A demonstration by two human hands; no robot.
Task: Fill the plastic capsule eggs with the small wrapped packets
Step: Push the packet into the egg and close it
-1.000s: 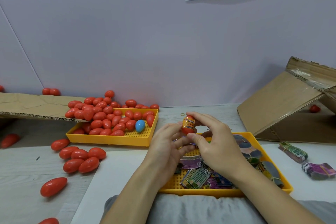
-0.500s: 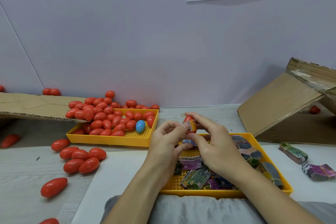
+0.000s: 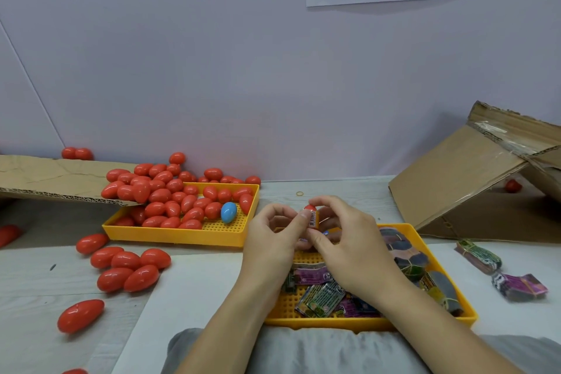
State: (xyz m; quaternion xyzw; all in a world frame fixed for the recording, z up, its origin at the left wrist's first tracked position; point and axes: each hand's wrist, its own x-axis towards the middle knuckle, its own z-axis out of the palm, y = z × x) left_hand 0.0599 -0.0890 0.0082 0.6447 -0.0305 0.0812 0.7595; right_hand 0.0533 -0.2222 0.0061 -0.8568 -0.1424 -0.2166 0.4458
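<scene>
- Now I see both hands meeting above the far-left corner of the packet tray (image 3: pixel 425 255), the yellow tray nearest me
- My left hand (image 3: pixel 273 240) has its thumb and forefinger curled in a pinch on the small wrapped packet (image 3: pixel 313 218), orange with a barcode strip
- My right hand (image 3: pixel 349 240) curls round the same spot, fingertips pinching the red capsule egg (image 3: pixel 309 207), whose tip shows just above the packet; I cannot tell how far the packet sits inside it
- Loose packets (image 3: pixel 321 297) lie on the floor of that tray, under my wrists
- Left of the packet tray stands a second yellow tray (image 3: pixel 212 234) heaped with red eggs and one blue egg (image 3: pixel 228 212)
- More red eggs (image 3: pixel 127 267) lie on the table further left
- Right of the packet tray lie two banded packet bundles (image 3: pixel 498 270), with a cardboard box (image 3: pixel 473 173) beyond
</scene>
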